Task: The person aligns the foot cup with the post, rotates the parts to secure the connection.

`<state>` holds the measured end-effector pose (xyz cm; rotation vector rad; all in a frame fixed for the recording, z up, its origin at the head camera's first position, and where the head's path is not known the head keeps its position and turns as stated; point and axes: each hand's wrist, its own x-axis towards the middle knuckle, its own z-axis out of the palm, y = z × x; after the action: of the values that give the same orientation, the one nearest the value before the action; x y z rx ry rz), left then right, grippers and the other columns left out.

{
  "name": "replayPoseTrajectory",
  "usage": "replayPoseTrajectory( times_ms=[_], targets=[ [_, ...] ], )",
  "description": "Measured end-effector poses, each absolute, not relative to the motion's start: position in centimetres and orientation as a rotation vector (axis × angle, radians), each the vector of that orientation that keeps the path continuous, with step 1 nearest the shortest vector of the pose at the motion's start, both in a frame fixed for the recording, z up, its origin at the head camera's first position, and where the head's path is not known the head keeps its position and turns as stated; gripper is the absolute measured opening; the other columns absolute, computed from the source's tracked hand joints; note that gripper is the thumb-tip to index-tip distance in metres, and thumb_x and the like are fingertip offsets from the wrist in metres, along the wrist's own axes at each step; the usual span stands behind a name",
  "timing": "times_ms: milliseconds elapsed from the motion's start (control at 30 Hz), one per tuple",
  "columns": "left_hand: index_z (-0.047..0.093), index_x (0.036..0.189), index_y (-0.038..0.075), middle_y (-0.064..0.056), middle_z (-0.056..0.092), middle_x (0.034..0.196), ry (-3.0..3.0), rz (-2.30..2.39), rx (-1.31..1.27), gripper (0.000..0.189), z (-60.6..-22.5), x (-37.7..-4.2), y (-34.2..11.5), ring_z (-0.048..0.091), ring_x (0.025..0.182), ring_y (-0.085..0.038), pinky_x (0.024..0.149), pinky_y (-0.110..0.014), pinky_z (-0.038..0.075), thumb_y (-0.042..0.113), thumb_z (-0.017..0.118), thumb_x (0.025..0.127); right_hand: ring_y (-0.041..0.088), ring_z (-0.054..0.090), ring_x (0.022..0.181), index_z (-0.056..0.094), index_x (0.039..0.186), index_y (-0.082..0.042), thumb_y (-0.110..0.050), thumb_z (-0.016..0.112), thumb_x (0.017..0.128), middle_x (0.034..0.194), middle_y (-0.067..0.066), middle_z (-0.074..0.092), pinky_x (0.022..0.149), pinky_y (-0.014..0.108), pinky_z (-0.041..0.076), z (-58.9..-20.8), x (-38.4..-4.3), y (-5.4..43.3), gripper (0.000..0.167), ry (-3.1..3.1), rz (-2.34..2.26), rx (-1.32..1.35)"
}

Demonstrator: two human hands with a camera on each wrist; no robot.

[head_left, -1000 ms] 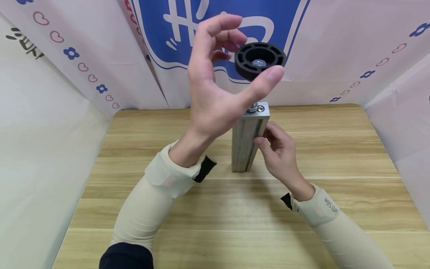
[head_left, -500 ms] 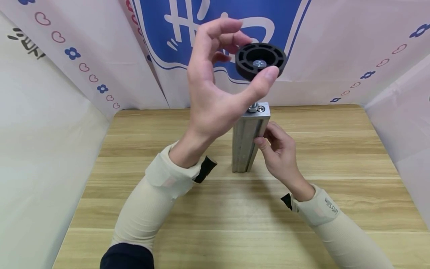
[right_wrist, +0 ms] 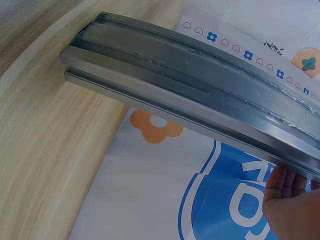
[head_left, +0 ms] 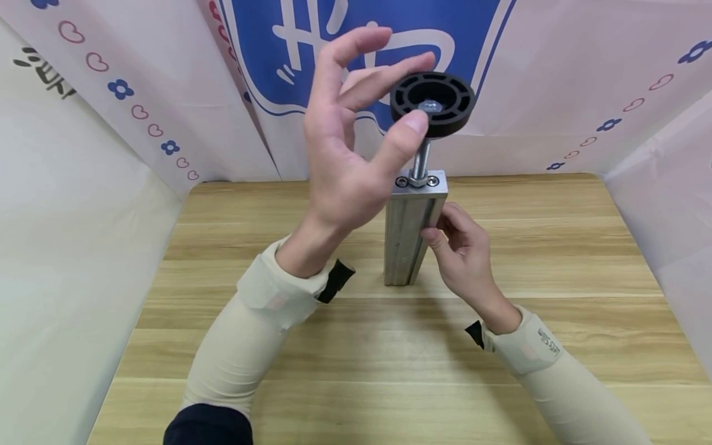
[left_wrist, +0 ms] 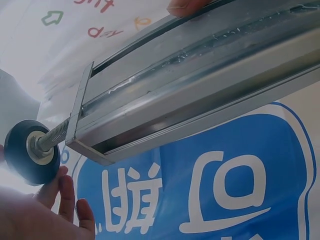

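Observation:
An aluminium profile (head_left: 410, 235) stands upright on the table, with an end plate (head_left: 436, 182) screwed on top. From that plate rises a threaded stud (head_left: 421, 159) with a nut at its base, carrying a black round levelling foot (head_left: 461, 114). My left hand (head_left: 353, 154) pinches the foot's rim, thumb at the near side and a finger behind; the index finger is raised. In the left wrist view the fingertips (left_wrist: 61, 172) lie right at the foot's edge. Lower down, my right hand (head_left: 464, 256) grips the profile's right side between thumb and fingers.
The wooden table (head_left: 534, 247) ends at a white printed backdrop (head_left: 545, 80) with a blue sign close behind the profile. White side walls (head_left: 61, 204) flank the table.
My left thumb has slid left along the foot's rim toward the near side, and a finger has straightened behind it. The stud shows more now. The right hand and profile stay put.

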<state>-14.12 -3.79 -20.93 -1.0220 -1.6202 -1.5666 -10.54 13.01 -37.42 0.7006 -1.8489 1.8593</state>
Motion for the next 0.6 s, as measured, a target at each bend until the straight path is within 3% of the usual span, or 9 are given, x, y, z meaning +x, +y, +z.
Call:
replayPoseTrajectory(
  times_ms=[33, 133, 200, 300, 400, 600],
  targets=[
    [0.044, 0.131, -0.023, -0.032, 0.073, 0.119, -1.618, -1.561, -1.023, 0.06, -20.93, -14.16, -3.8, 0.07, 0.115, -0.026, 0.129, -0.035, 0.027, 0.015, 0.061, 0.087, 0.009, 0.062, 0.095, 0.061, 0.125, 0.02, -0.04, 0.067, 0.098, 0.112, -0.01, 0.069, 0.085, 0.02, 0.055, -37.43, -10.55, 13.02, 0.067, -1.848, 1.859, 0.703],
    [0.047, 0.13, -0.023, -0.033, 0.073, 0.121, -1.607, -1.554, -1.021, 0.057, -21.08, -14.13, -3.86, 0.062, 0.131, -0.034, 0.131, -0.037, 0.025, 0.014, 0.058, 0.088, 0.009, 0.062, 0.096, 0.061, 0.126, 0.02, -0.04, 0.067, 0.098, 0.113, -0.01, 0.07, 0.086, 0.021, 0.055, -37.46, -10.56, 13.05, 0.067, -1.845, 1.859, 0.707],
    [0.048, 0.129, -0.022, -0.033, 0.072, 0.121, -1.601, -1.556, -1.01, 0.055, -21.15, -14.09, -3.89, 0.058, 0.137, -0.035, 0.128, -0.037, 0.032, 0.013, 0.057, 0.089, 0.009, 0.062, 0.096, 0.061, 0.126, 0.02, -0.04, 0.068, 0.098, 0.114, -0.01, 0.07, 0.086, 0.021, 0.056, -37.48, -10.55, 13.04, 0.067, -1.845, 1.859, 0.707],
    [0.05, 0.127, -0.021, -0.033, 0.073, 0.12, -1.593, -1.577, -0.986, 0.053, -21.24, -14.04, -3.85, 0.061, 0.127, -0.03, 0.112, -0.034, 0.044, 0.014, 0.058, 0.088, 0.009, 0.063, 0.097, 0.061, 0.126, 0.021, -0.04, 0.068, 0.098, 0.114, -0.01, 0.07, 0.087, 0.021, 0.056, -37.48, -10.54, 13.02, 0.067, -1.845, 1.861, 0.706],
    [0.051, 0.125, -0.019, -0.031, 0.071, 0.119, -1.584, -1.592, -0.957, 0.053, -21.22, -14.04, -3.69, 0.065, 0.108, -0.022, 0.097, -0.032, 0.048, 0.016, 0.06, 0.087, 0.009, 0.063, 0.097, 0.061, 0.126, 0.021, -0.04, 0.067, 0.098, 0.114, -0.011, 0.07, 0.087, 0.02, 0.056, -37.47, -10.51, 13.01, 0.068, -1.848, 1.863, 0.704],
    [0.055, 0.128, -0.014, -0.021, 0.066, 0.115, -1.678, -1.582, -0.871, 0.062, -20.85, -13.66, -3.29, 0.058, 0.107, -0.012, 0.096, -0.031, 0.046, 0.021, 0.074, 0.081, 0.01, 0.062, 0.097, 0.063, 0.127, 0.017, -0.038, 0.068, 0.098, 0.114, -0.008, 0.07, 0.086, 0.021, 0.055, -37.67, -10.59, 13.15, 0.063, -1.846, 1.872, 0.707]
  ],
)
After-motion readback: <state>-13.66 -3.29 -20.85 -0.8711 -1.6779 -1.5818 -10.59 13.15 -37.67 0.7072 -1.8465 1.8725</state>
